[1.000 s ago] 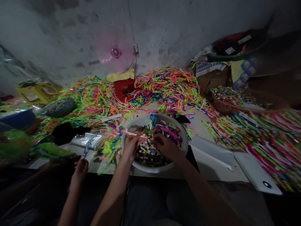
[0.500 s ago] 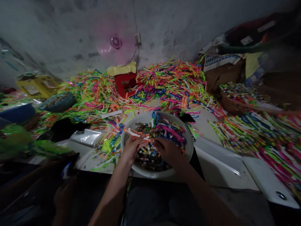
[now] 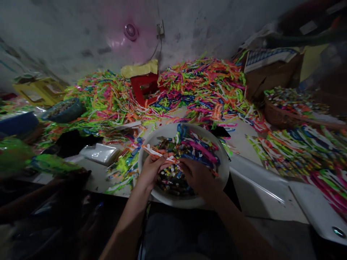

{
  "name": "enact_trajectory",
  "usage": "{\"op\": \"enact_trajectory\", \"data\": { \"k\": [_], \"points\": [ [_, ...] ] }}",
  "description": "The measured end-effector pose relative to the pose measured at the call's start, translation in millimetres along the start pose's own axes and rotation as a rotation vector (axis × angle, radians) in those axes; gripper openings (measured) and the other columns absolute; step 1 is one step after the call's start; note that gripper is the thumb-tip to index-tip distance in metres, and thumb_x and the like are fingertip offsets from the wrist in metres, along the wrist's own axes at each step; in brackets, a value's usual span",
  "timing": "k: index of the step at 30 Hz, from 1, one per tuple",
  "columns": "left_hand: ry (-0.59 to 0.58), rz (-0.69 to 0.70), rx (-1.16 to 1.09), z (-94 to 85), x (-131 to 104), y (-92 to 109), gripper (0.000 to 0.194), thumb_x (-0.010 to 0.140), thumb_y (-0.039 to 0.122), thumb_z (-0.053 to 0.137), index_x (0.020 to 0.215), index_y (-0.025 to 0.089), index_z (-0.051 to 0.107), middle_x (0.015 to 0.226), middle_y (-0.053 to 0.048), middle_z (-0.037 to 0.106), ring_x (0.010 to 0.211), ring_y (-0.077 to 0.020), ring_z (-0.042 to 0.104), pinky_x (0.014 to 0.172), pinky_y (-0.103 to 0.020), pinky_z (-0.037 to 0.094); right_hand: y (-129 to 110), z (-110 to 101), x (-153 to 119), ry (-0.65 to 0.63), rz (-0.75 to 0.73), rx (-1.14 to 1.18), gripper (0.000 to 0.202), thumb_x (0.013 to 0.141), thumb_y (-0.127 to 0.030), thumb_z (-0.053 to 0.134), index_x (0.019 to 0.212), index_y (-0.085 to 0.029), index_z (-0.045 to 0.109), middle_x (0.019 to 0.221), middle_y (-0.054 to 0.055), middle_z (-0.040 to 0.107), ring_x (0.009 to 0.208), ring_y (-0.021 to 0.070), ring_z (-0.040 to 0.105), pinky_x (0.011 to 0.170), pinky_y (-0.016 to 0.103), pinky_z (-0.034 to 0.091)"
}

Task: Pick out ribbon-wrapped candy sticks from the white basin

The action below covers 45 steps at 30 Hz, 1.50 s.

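Over a wide white basin (image 3: 142, 169), my left hand (image 3: 154, 167) is closed on an orange-and-white plastic strip (image 3: 151, 151), whose kind I cannot make out. One end points up to the left, past my fingers. My right hand (image 3: 196, 177) pinches at the strip's other end; whatever small thing is in those fingertips is too small and dark to name. Inside the basin lie many small cylindrical pieces (image 3: 173, 187) with coloured and white ends. Pink and blue strips (image 3: 202, 150) rest on its right side.
Heaps of bright strips (image 3: 203, 86) cover the table's back, around a red stool (image 3: 143, 90). Clear plastic bags (image 3: 100, 153) lie left, a long plastic sheet (image 3: 260, 177) right. Rows of strips (image 3: 306, 151) and a brown basin (image 3: 282, 115) stand farther right. Another person's arm (image 3: 35, 195) is at left.
The view has shifted slightly. My hands stay over the basin with the orange-and-white strip between them. At left, the other person's hands and the green strips have moved.
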<state>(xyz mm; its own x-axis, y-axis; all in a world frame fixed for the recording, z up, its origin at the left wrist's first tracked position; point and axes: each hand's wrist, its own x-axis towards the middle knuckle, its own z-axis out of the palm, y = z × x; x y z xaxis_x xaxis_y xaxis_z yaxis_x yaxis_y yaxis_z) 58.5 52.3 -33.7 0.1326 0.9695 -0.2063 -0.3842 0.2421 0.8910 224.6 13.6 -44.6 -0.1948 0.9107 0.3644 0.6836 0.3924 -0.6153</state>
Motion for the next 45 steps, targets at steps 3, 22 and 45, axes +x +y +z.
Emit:
{"op": "enact_trajectory", "data": {
  "k": [3,22,45],
  "points": [
    [0.002,0.002,0.001,0.7,-1.3,0.5,0.033,0.067,0.022,0.075,0.094,0.012,0.058,0.085,-0.008,0.073,0.075,-0.0174,0.070,0.069,-0.025,0.058,-0.5,-0.3,-0.6,-0.001,-0.007,-0.014,0.028,0.092,-0.026,0.042,0.108,-0.017,0.063,0.100,0.008,0.068,0.090,0.0214,0.064,0.077,0.030,0.049],
    [-0.050,0.091,-0.029,-1.3,-0.9,-7.7,0.026,0.071,0.024,0.071,0.092,0.014,0.060,0.084,-0.003,0.072,0.084,-0.0157,0.066,0.077,-0.024,0.048,-3.0,-0.3,0.7,-0.187,0.105,0.205,0.013,0.090,-0.029,0.044,0.097,-0.018,0.048,0.078,0.003,0.060,0.068,0.0162,0.057,0.061,0.026,0.041],
    [-0.026,0.004,0.004,-2.3,-0.4,-3.2,0.030,0.068,0.024,0.074,0.094,0.014,0.063,0.083,-0.004,0.072,0.076,-0.0147,0.067,0.067,-0.021,0.052,-1.4,-5.2,-3.6,-0.094,0.040,0.083,0.020,0.094,-0.034,0.039,0.094,-0.021,0.054,0.078,0.001,0.062,0.072,0.0162,0.060,0.063,0.025,0.036]
  ]
}}
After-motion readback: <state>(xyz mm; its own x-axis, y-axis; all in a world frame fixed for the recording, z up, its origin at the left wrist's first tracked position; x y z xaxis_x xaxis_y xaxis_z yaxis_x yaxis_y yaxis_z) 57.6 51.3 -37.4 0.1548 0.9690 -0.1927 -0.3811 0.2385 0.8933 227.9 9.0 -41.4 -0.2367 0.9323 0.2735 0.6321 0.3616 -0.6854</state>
